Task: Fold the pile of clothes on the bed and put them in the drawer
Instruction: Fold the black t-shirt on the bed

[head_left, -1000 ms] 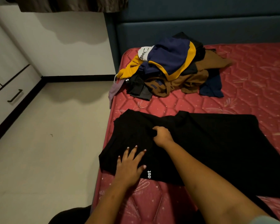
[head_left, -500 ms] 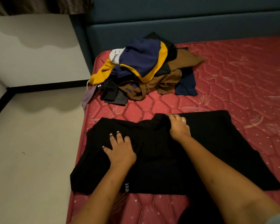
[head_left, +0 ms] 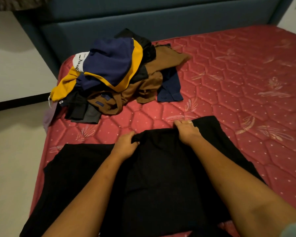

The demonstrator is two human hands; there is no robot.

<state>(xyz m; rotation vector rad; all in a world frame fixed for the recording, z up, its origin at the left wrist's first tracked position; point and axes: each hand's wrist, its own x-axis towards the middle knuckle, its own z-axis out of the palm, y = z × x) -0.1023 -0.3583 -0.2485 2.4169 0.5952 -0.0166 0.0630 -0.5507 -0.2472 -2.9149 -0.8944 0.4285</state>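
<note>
- Left hand (head_left: 126, 145): fingers curled, pinching a bunched fold at the far edge of the black garment (head_left: 161, 182).
- Right hand (head_left: 186, 130): fingers curled over the same edge, further right.
- Black garment: spread on the bed (head_left: 237, 79), near side.
- Pile of clothes (head_left: 113, 72): far left corner, apart from it.
- Garment's near edge cut off; forearms cover part.

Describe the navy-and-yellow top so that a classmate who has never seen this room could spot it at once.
On the red mattress, near its far left corner by the blue headboard, lies a pile of clothes. The navy-and-yellow top crowns it. It alone has yellow bands; the pieces below are brown, black or plain navy.
</note>
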